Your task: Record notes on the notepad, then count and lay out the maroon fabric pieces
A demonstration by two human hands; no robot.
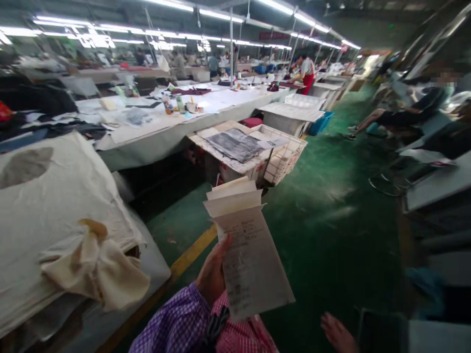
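My left hand (216, 272), in a purple checked sleeve, is closed around a stack of paper sheets (253, 264) held up in front of me. The thumb lies over the front sheet, which bears faint handwritten lines. Behind it, the top edges of further sheets fan out. Low at the right, my right hand (337, 333) hangs over the floor, apart from the papers. It is partly cut off and a little blurred; its fingers look stretched out, with nothing seen in them.
At left, a cloth-covered table (44, 206) carries a crumpled cream cloth (97, 269). Ahead, a cart (235, 147) with dark sheets stands beside a long white worktable (221, 110). A green aisle (324, 206) runs forward. A seated person's legs (371, 117) reach in from the right.
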